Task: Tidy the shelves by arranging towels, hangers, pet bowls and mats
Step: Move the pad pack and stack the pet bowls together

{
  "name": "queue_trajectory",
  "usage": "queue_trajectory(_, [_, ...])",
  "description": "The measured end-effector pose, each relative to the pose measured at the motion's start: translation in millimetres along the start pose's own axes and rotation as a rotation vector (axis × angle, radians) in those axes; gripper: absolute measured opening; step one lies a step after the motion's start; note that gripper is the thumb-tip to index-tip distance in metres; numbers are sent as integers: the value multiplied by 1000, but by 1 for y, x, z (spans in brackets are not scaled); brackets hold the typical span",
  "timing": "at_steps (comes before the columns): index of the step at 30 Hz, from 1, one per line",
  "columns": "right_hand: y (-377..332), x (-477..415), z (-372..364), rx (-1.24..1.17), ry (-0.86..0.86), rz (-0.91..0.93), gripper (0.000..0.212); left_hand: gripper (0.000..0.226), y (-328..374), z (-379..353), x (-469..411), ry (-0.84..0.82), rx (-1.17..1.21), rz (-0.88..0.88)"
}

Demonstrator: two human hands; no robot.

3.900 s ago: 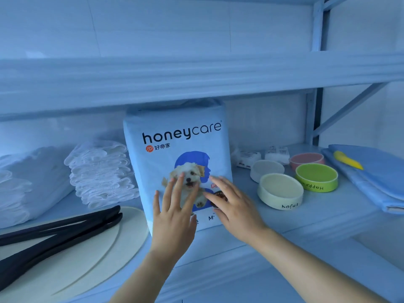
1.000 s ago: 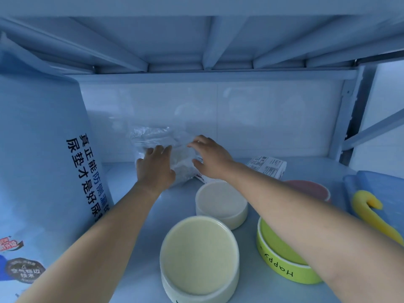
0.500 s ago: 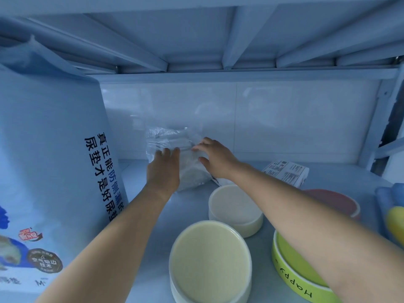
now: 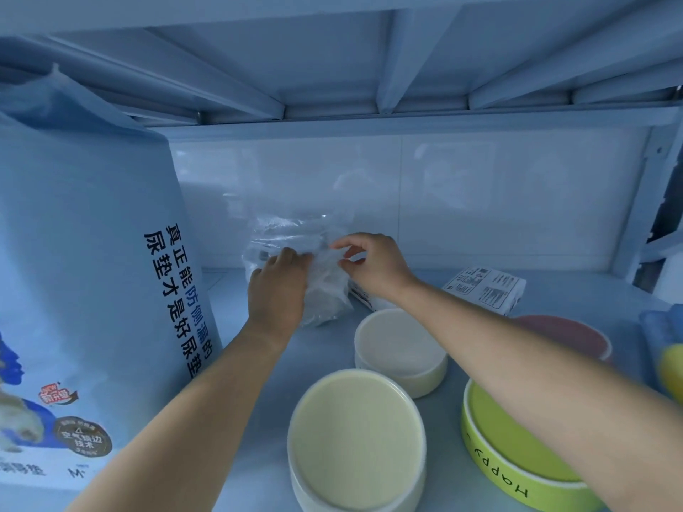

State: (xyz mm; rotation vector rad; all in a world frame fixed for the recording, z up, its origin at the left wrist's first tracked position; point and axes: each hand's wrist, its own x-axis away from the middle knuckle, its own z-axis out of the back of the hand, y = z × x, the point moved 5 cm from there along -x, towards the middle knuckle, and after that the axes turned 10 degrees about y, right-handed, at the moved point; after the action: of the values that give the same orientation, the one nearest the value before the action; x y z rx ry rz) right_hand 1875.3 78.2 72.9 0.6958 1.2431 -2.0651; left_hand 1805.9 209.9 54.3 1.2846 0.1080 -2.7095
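Mostly, the clear plastic packet (image 4: 325, 286) at the back of the shelf (image 4: 258, 382) is hard to read: its crinkled film shows only pale, soft contents, and I cannot tell what they are. The left hand (image 4: 275, 290) covers its left side, fingers curled onto the film and gripping it, fingertips out of sight. The right hand (image 4: 373, 264) pinches the film near the top between thumb and forefinger, the other fingers loosely bent.

Under the right wrist a second packet (image 4: 364, 295) shows only a corner with red and black print, too small to read. To its right lies a white labelled packet (image 4: 484, 290), its print also illegible.

In front stand 4 round, smooth, glossy bowls. The large cream bowl (image 4: 356, 437) sits nearest and the smaller cream bowl (image 4: 399, 345) just behind it. The green bowl (image 4: 517, 471), marked "Happy" on its wall, is partly covered by the right forearm, as is the pink bowl (image 4: 565, 334).

At the left stands a tall, soft blue pack (image 4: 92, 271), cut off by the frame, with vertical writing "真正能防侧漏的尿垫才是好尿垫" and an "M" low down. At the right edge a yellow object (image 4: 670, 367) on blue fabric (image 4: 661, 327) is blurred and cropped.
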Motion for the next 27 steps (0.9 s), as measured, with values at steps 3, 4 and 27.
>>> queue_trajectory(3, [11,-2,11,23,12,-38,27,43,-9,-4,-2,-25,72,47])
queue_trajectory(4, [15,-2,15,34,10,-54,27,45,-13,-6,-3,-40,97,59])
queue_trajectory(27, [73,24,132,448,-163,-50,27,47,101,-5,-21,-117,398,-285])
